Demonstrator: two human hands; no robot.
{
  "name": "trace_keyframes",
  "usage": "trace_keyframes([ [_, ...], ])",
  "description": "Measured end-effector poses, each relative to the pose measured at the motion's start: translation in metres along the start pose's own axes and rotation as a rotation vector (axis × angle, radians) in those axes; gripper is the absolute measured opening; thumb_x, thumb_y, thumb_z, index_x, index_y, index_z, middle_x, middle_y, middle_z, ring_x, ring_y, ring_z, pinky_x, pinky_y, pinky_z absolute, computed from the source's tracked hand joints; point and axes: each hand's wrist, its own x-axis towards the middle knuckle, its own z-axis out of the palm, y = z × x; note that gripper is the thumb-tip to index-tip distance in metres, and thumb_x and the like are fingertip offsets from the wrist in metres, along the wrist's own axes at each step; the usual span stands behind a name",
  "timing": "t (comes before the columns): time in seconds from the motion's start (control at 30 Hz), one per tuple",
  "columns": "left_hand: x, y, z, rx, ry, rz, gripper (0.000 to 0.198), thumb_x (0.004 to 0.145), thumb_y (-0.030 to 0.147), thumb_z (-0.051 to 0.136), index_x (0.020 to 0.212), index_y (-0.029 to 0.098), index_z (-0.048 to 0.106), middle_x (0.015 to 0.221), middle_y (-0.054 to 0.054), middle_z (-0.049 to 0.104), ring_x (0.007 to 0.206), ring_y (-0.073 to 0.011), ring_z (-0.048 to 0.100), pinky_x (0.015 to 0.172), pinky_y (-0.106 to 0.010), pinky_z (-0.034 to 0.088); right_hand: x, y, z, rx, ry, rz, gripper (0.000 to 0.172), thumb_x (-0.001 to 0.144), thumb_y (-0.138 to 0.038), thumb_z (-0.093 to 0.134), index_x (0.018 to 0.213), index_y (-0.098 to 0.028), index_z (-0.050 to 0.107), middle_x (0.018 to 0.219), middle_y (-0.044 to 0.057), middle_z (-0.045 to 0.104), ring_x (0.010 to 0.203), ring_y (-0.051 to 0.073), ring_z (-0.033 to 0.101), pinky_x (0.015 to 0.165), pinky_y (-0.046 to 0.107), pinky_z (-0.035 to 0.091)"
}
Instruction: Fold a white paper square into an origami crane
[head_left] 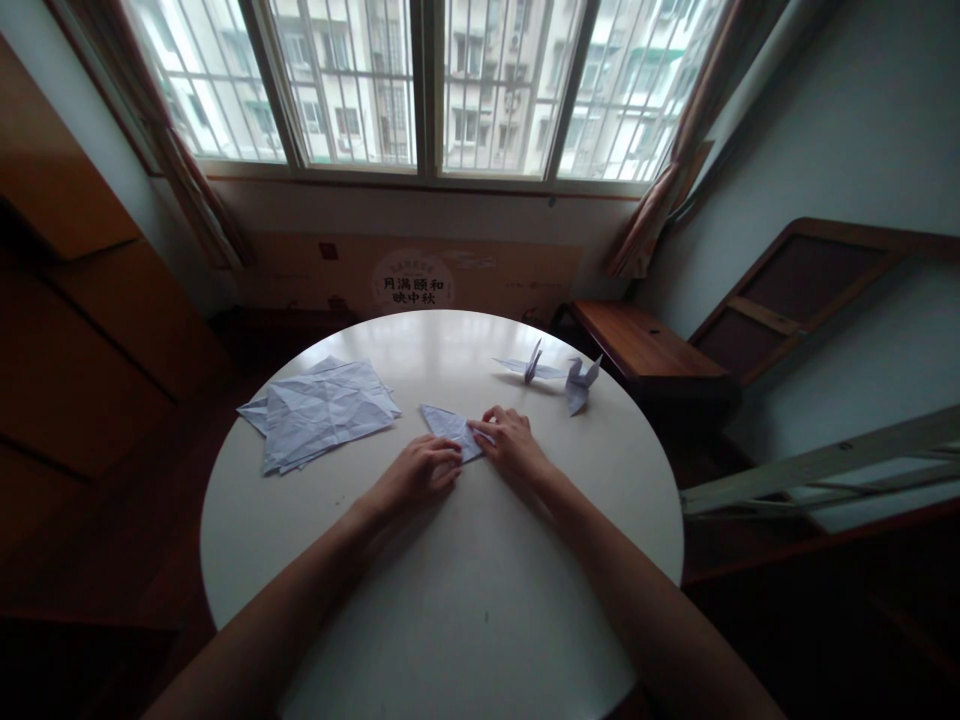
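Note:
A folded sheet of white paper [448, 424], roughly triangular, lies flat on the round white table [450, 590]. At its near left edge my left hand [424, 467] rests with curled fingers, the tips on the paper. From the right, my right hand [512, 440] presses on the paper with its fingertips close together, covering the right corner. Both hands hold the paper against the tabletop. Beyond my right hand stand two folded paper cranes, one crane [532, 366] farther back and another crane [580, 384] to its right.
A stack of creased paper sheets [330, 405] lies on the table's left side. Behind the table are a printed cardboard panel [510, 265] and a barred window [495, 90]. A low wooden bench [637, 340] stands at the back right, with a wooden cabinet [82, 330] on the left.

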Motion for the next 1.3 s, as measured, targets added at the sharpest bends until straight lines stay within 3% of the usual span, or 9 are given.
trace_keyframes([
  [0.23, -0.001, 0.005, 0.001, 0.081, -0.029, -0.028, 0.031, 0.089, 0.022, 0.057, 0.118, 0.023, 0.065, 0.125, -0.008, 0.063, 0.115, -0.0238, 0.057, 0.102, -0.04, 0.044, 0.001, 0.002, 0.003, 0.044, -0.032, -0.008, 0.035, 0.094, -0.035, 0.054, 0.128, -0.033, 0.062, 0.119, 0.01, 0.056, 0.108, 0.025, 0.047, 0.092, 0.038, 0.032],
  [0.5, -0.001, 0.0, 0.004, 0.072, -0.143, -0.074, 0.026, 0.09, 0.028, 0.055, 0.115, 0.022, 0.062, 0.141, -0.008, 0.054, 0.137, -0.028, 0.04, 0.115, -0.056, 0.022, 0.001, -0.003, 0.004, 0.016, -0.029, 0.044, 0.037, 0.095, -0.037, 0.05, 0.131, -0.039, 0.058, 0.124, 0.009, 0.054, 0.112, 0.026, 0.044, 0.095, 0.041, 0.03],
  [0.7, -0.001, 0.0, 0.0, 0.055, -0.165, -0.087, 0.025, 0.091, 0.032, 0.055, 0.113, 0.023, 0.062, 0.143, -0.008, 0.051, 0.139, -0.0278, 0.039, 0.116, -0.055, 0.023, 0.0, -0.003, 0.006, 0.019, -0.007, 0.012, 0.037, 0.096, -0.038, 0.047, 0.131, -0.037, 0.058, 0.123, 0.009, 0.055, 0.112, 0.025, 0.045, 0.099, 0.041, 0.028],
  [0.87, -0.002, -0.003, 0.0, 0.083, -0.153, -0.062, 0.026, 0.091, 0.034, 0.056, 0.112, 0.022, 0.063, 0.143, -0.01, 0.051, 0.137, -0.0289, 0.042, 0.115, -0.055, 0.027, 0.001, 0.004, -0.001, 0.065, 0.163, 0.017, 0.036, 0.093, -0.036, 0.053, 0.126, -0.027, 0.064, 0.128, 0.011, 0.056, 0.118, 0.028, 0.044, 0.101, 0.044, 0.029],
  [0.97, -0.003, -0.005, 0.001, 0.088, -0.139, -0.054, 0.028, 0.091, 0.035, 0.057, 0.115, 0.022, 0.062, 0.143, -0.01, 0.051, 0.136, -0.0296, 0.043, 0.114, -0.056, 0.028, 0.002, 0.007, -0.008, 0.135, 0.243, 0.006, 0.029, 0.093, -0.029, 0.054, 0.117, -0.025, 0.069, 0.121, 0.01, 0.062, 0.114, 0.027, 0.048, 0.098, 0.043, 0.034],
  [1.1, -0.003, -0.004, 0.002, 0.099, -0.115, -0.038, 0.027, 0.09, 0.034, 0.058, 0.114, 0.022, 0.062, 0.141, -0.01, 0.054, 0.135, -0.0294, 0.044, 0.114, -0.055, 0.029, 0.004, 0.006, -0.004, 0.227, 0.171, -0.129, 0.026, 0.092, -0.026, 0.055, 0.113, -0.023, 0.071, 0.116, 0.009, 0.068, 0.11, 0.023, 0.056, 0.097, 0.041, 0.039],
  [1.3, -0.001, 0.0, 0.001, 0.084, -0.095, -0.04, 0.033, 0.089, 0.031, 0.06, 0.12, 0.021, 0.061, 0.138, -0.012, 0.056, 0.133, -0.0279, 0.046, 0.114, -0.052, 0.032, 0.002, 0.002, 0.011, 0.204, 0.022, -0.219, 0.03, 0.089, -0.034, 0.06, 0.117, -0.027, 0.069, 0.128, 0.006, 0.065, 0.118, 0.025, 0.055, 0.102, 0.043, 0.039],
])
